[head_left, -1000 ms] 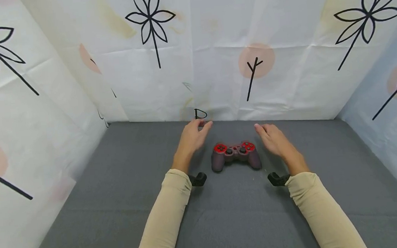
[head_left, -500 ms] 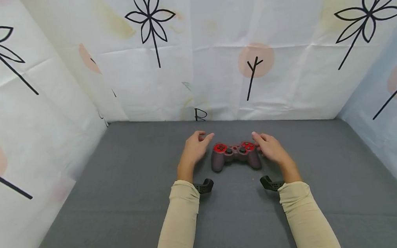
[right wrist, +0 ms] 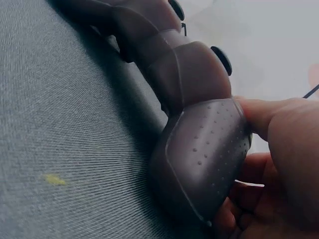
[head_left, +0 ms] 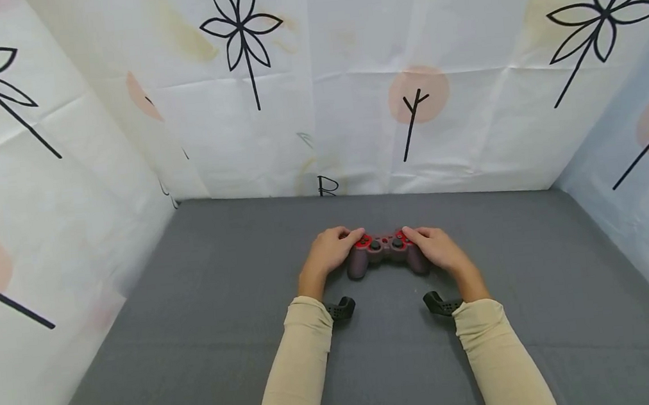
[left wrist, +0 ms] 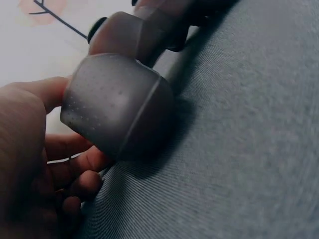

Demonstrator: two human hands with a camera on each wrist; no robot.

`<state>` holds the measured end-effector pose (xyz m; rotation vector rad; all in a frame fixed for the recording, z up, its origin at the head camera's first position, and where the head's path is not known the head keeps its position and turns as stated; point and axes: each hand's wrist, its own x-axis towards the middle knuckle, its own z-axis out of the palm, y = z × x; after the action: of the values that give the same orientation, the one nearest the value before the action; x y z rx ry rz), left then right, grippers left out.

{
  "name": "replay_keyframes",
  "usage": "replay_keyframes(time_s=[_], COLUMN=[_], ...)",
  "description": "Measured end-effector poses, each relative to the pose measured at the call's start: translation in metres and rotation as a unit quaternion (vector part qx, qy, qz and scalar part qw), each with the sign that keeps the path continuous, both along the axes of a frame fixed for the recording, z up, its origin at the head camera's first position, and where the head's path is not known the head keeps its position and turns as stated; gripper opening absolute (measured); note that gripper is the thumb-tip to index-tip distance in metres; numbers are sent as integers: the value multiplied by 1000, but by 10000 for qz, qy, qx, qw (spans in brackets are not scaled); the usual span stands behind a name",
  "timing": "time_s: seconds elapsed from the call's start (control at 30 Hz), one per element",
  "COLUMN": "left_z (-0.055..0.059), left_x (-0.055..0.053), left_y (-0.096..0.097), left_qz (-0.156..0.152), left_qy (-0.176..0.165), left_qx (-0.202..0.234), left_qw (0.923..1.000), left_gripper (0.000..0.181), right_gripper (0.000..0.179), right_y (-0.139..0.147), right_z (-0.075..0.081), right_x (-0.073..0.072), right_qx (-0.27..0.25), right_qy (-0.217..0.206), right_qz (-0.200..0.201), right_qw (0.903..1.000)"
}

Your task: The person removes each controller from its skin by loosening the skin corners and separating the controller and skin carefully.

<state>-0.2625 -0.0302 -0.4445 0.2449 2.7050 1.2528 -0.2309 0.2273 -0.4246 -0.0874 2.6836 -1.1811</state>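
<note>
A dark game controller [head_left: 385,248] with red button areas and two thumbsticks lies face up on the grey cloth. My left hand [head_left: 329,253] grips its left end, thumb on top near the direction pad. In the left wrist view, the dotted left handle [left wrist: 117,102] sits between that thumb and the curled fingers [left wrist: 89,184]. At the other end, my right hand [head_left: 441,251] holds on with the thumb over the right buttons. The right wrist view shows the right handle [right wrist: 204,149] close over the cloth, fingers curled behind it, their tips partly hidden.
Grey cloth [head_left: 223,301] covers the table around the controller. White fabric walls [head_left: 353,129] with plant drawings stand behind it and on both sides. Black wrist mounts [head_left: 341,308] sit inside both forearms. A small yellow mark [right wrist: 55,179] shows on the cloth.
Both hands have come in from either side of the controller and now grip its ends, thumbs on top. The controller has stayed nearly in place.
</note>
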Motion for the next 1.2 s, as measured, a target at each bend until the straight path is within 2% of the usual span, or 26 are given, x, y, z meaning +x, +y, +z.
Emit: replay_keyframes(time_s=[0.27,0.43,0.63,0.8,0.97,1.2], left_z=[-5,-6,-3,1,6,12], left_x=[-1,-5,-7,-8,-10,-8], left_y=[0,-1,-5,-5,-4,-4], left_qz=[-199,-298,-280,-290,-291,-38], left_qy=[29,26,-55,21,190,245], left_qx=[-203,-104,-19,242,533,869], left_qw=[9996,9995,9996,9993,9980,9959], left_gripper=[57,57,52,47,45,45], right_gripper=[63,66,64,61,59,60], right_y=[-2,-1,-2,-3,-2,-1], right_z=[-5,-6,-5,2,13,21], right_x=[3,3,2,3,3,7], right_qx=[111,121,177,88,-161,-560], right_qy=[243,264,278,237,13,-69], right_qz=[-172,-272,-243,-207,-203,-114], right_qw=[9995,9992,9992,9995,9997,9983])
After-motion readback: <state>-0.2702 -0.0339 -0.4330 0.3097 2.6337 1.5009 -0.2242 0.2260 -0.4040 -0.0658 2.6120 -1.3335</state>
